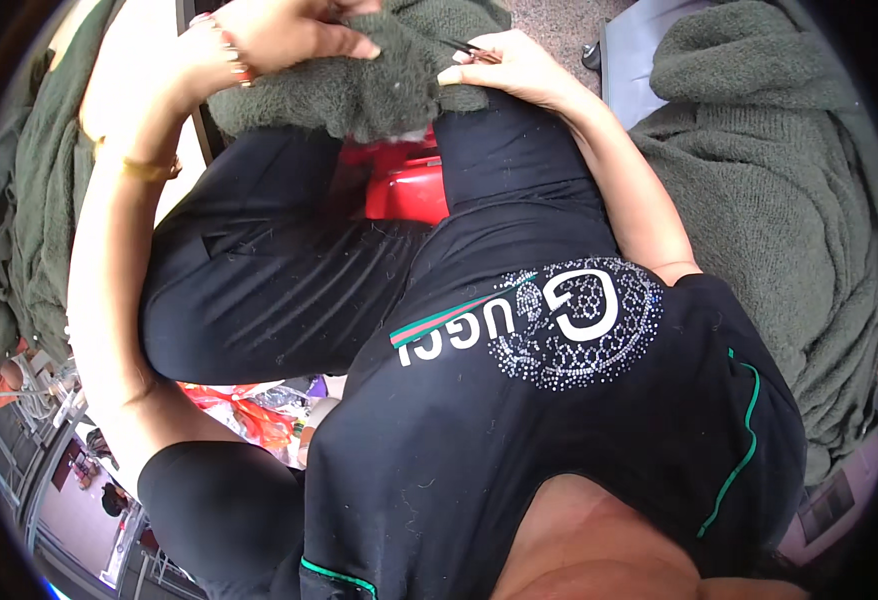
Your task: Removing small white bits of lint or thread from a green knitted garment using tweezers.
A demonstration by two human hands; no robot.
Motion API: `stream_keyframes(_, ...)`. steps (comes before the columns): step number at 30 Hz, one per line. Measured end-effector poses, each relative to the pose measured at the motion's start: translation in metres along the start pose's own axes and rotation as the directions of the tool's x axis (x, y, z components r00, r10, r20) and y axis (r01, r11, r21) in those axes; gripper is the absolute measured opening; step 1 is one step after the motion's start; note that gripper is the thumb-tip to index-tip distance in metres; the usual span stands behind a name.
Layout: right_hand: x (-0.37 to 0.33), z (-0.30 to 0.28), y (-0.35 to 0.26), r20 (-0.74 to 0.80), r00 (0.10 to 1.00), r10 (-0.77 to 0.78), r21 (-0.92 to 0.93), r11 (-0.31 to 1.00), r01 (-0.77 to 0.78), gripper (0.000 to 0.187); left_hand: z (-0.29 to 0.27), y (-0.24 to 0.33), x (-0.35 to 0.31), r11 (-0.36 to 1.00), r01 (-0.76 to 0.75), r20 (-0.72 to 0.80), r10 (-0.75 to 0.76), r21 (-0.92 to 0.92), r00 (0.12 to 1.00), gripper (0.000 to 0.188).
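Note:
A dark green knit garment piece (384,90) lies bunched across my knees. My left hand (284,35) rests over it at the top edge of the view, thumb and forefinger apart with nothing visible between them; its other fingers are hidden. Closed around small thread snips (467,47) is my right hand (519,68), at the right side of the same knit. The dark blades point left over the fabric. My right thumb presses on the edge of the knit.
More green knit fabric (759,230) is heaped on my right, and another pile (49,210) hangs at the far left. Below my legs shows a red plastic surface (409,192). A grey panel with a caster (644,60) stands ahead right. Bags and scraps (259,415) lie at lower left.

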State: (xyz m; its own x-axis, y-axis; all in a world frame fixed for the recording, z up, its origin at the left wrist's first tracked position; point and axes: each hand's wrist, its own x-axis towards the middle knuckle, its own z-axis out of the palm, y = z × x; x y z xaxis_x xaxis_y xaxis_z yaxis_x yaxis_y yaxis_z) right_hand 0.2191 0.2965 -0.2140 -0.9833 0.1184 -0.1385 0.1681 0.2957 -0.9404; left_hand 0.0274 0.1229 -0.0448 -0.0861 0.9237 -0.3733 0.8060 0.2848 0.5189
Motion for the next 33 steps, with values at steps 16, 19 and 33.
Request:
stream_keyframes(16, -0.001, -0.056, -0.027, -0.100, 0.981, 0.166, 0.983, 0.169, 0.072, 0.032, 0.011, -0.037, 0.015, 0.986, -0.168, -0.373, 0.153, -0.006, 0.915, 0.014)
stream_keyframes(19, 0.003, -0.054, -0.048, -0.063, 0.996, 0.069, 0.997, 0.045, 0.060, 0.030, 0.024, -0.014, 0.026, 0.979, -0.202, -0.309, 0.190, -0.008, 0.932, 0.014)
stream_keyframes(33, 0.003, -0.134, 0.021, -0.346, 0.916, 0.202, 0.927, 0.225, 0.301, 0.035, 0.080, -0.052, 0.055, 0.970, -0.094, -0.187, 0.138, 0.224, 0.973, 0.051)
